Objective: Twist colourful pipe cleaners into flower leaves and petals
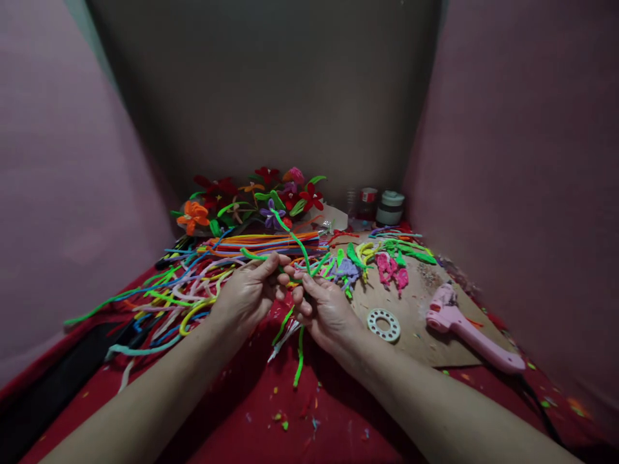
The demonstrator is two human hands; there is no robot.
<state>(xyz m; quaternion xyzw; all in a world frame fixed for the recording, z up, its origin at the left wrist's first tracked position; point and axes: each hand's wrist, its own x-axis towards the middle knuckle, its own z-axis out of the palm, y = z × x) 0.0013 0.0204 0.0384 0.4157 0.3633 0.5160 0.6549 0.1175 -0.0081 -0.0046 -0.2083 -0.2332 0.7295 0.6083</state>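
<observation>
Both hands meet above the middle of the red cloth, fingers bent in a pinch. My left hand (251,290) grips a bright green pipe cleaner whose end sticks out to the left past the thumb. Close beside it, my right hand (326,309) pinches a green pipe cleaner (300,245) that rises up and to the left. Whether the two hands share one stem is hidden by the fingers. Below the hands, more green pipe cleaner ends (299,361) hang or lie over the cloth, near some white strands (283,341).
Loose pipe cleaners (169,299) spread at left, with a bundle (271,242) behind. Fuzzy flowers (193,217) stand at the back. On the right, a board (411,335) bears leaf pieces, a white ring with holes (383,325) and a pink glue gun (471,332). A jar (390,209) stands behind.
</observation>
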